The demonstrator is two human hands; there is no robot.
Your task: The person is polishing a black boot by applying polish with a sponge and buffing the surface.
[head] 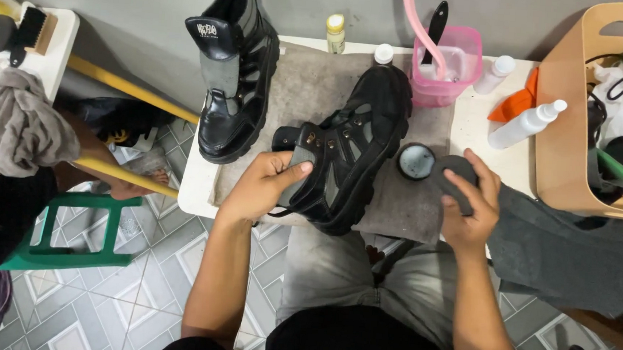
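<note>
Glossy boot (358, 142), round lid (457, 181)

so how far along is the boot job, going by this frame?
Early. Done: both boots are on the grey mat and the round tin is open. In hand: left hand steadies the near boot; right hand holds the tin's dark lid. Left: the far boot stands untouched.

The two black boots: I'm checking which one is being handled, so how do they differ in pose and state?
The boot on the grey mat lies tipped on its side, its tongue gripped by the left hand; the second boot stands upright at the table edge, untouched. The right hand holds a dark round lid beside an open tin. Both boots are black with grey panels.
</note>
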